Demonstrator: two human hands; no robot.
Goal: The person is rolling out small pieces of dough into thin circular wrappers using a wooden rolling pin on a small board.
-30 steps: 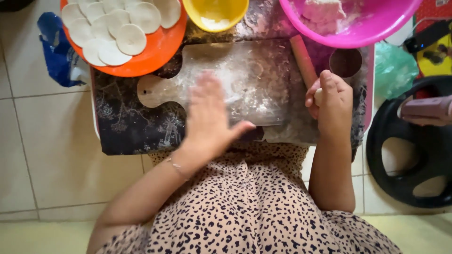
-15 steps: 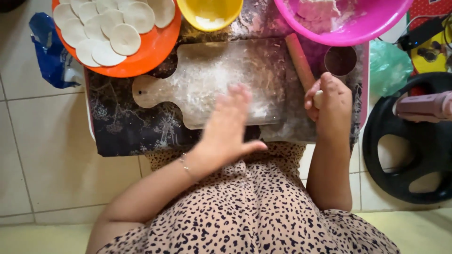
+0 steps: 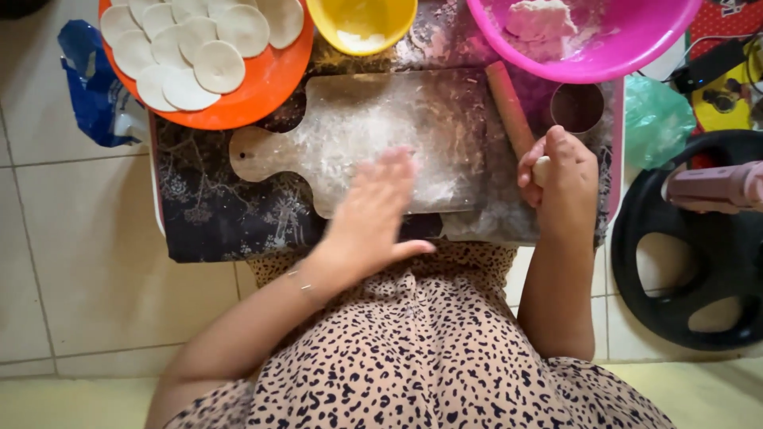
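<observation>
Honestly your left hand is spread flat on the floured board while your right pinches a dough bit, so fast sweeping could scatter flour

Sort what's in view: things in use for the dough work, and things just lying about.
In use: floured board, rolling pin, dough ball, pink bowl, orange plate, left hand, right hand.

Lying about: blue bag, black wheel, green bag.

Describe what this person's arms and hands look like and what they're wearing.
Both arms are bare, with no sleeves reaching the forearms. A thin bracelet circles the wrist of the left hand. The right hand shows no ring or band. The garment is beige fabric with black leopard-style spots.
</observation>
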